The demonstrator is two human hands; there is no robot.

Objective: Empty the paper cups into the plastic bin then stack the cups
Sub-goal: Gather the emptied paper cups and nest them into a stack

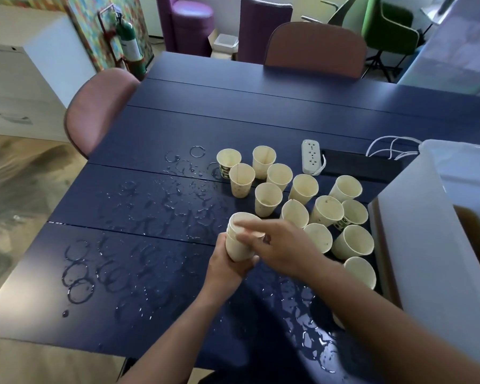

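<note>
Paper-light and easily crushed, a short stack of cups [237,239] sits gripped low in the left hand [227,268] over the wet blue table [178,112] while the flat-fingered right hand [275,245] presses its rim, best held by the sides.

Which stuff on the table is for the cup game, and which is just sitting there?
For the job:
stack of cups, gripped by the left hand, right hand on top
loose cups
plastic bin

Just lying about:
power strip
white cables
water rings

Left hand [230,266] curled in a grip, right hand [277,245] flat above.
</note>
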